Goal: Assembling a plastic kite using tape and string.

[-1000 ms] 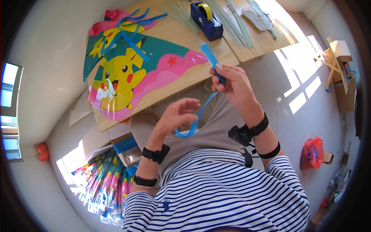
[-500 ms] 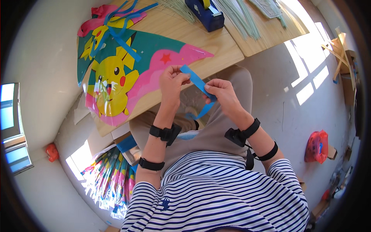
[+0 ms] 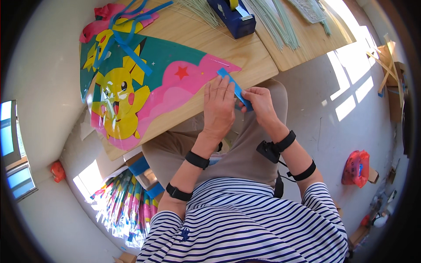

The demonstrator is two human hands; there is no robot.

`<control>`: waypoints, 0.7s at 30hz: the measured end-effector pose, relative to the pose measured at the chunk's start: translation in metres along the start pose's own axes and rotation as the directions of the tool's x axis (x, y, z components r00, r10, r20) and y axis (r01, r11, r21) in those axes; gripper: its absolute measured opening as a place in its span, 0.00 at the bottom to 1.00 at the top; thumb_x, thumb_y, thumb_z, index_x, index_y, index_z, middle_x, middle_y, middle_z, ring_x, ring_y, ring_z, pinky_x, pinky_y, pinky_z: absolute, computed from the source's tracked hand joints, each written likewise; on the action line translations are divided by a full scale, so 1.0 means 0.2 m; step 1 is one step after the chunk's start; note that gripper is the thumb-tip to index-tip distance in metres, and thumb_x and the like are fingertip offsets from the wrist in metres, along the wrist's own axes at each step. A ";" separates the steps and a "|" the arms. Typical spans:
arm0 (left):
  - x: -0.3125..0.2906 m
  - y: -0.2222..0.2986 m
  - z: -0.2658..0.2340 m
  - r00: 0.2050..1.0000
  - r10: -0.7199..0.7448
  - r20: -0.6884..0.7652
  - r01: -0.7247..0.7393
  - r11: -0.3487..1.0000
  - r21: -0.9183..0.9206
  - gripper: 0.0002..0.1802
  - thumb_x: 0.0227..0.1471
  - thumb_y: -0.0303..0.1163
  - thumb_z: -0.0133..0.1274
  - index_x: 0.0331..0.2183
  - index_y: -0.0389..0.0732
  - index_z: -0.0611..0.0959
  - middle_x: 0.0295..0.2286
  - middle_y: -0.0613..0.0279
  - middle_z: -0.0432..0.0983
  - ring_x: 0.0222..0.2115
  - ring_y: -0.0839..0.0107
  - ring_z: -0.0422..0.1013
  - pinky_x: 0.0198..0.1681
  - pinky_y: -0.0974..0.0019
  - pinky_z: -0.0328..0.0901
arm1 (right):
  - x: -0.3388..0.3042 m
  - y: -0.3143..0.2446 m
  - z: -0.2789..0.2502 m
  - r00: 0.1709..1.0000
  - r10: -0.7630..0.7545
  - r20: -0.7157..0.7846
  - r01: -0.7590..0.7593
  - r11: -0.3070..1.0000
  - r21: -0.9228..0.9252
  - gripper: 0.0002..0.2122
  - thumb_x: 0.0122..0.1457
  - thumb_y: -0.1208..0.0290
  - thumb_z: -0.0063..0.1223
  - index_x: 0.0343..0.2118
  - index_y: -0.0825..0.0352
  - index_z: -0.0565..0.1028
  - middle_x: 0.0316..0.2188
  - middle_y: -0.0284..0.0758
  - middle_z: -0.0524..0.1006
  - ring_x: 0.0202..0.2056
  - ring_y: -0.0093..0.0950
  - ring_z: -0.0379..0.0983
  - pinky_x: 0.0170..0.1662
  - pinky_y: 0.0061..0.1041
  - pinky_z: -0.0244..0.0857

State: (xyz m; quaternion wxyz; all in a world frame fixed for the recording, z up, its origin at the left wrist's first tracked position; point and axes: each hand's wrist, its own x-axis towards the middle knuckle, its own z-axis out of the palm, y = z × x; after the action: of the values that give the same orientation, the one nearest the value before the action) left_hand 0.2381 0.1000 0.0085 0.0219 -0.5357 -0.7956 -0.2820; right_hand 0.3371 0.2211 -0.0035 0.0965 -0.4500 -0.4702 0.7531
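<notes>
My left hand (image 3: 218,105) lies flat at the table's near edge, fingers stretched out, the fingertips pressing on a blue ribbon strip (image 3: 238,91). My right hand (image 3: 262,105) pinches the lower end of that strip between thumb and fingers. The strip's upper end reaches the pink tip of a kite-like plastic sheet (image 3: 175,90), printed green and pink with yellow cartoon figures. Whether strip and sheet are joined, I cannot tell. More blue ribbons (image 3: 127,46) lie loose over the sheet's far left part.
A dark blue tape dispenser (image 3: 234,19) stands on the wooden table (image 3: 250,61), with bundles of thin pale rods (image 3: 274,24) beside it. A clear plastic box (image 3: 309,9) sits farther right. Folded printed sheets (image 3: 125,206) are stacked low at left; a red bag (image 3: 356,168) rests on the floor at right.
The blue strip has moved from above my lap to the table edge, by the sheet's tip. My left hand has gone from pinching it to lying flat on it.
</notes>
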 end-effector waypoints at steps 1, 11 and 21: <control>0.00 0.00 0.02 1.000 -0.001 0.010 0.001 1.000 0.023 0.25 0.47 0.28 0.55 0.49 0.31 0.76 0.53 0.47 0.69 0.58 0.51 0.61 0.63 0.43 0.51 | 0.00 0.00 0.00 1.000 0.000 -0.002 0.000 1.000 -0.005 0.07 0.58 0.76 0.52 0.28 0.75 0.78 0.18 0.37 0.77 0.15 0.22 0.71 0.20 0.20 0.67; 0.00 0.00 0.05 0.998 -0.042 0.056 0.042 0.999 0.014 0.29 0.48 0.28 0.57 0.52 0.32 0.73 0.55 0.48 0.66 0.60 0.52 0.58 0.65 0.42 0.46 | 0.00 -0.02 0.00 1.000 -0.011 -0.001 0.011 0.999 -0.031 0.08 0.59 0.76 0.52 0.27 0.75 0.78 0.18 0.36 0.77 0.15 0.21 0.70 0.19 0.19 0.65; 0.01 0.00 0.05 0.995 -0.070 0.077 0.068 0.997 0.029 0.29 0.48 0.31 0.58 0.53 0.32 0.73 0.57 0.50 0.64 0.61 0.55 0.57 0.65 0.40 0.44 | 0.01 -0.02 0.00 1.000 -0.008 0.002 0.008 1.000 -0.025 0.08 0.59 0.75 0.52 0.27 0.74 0.78 0.18 0.35 0.77 0.15 0.21 0.70 0.19 0.19 0.65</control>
State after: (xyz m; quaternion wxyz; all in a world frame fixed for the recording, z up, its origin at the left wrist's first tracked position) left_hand 0.2400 0.1073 0.0005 -0.0116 -0.5181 -0.8176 -0.2508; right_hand 0.3350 0.2244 -0.0024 0.0934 -0.4486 -0.4813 0.7472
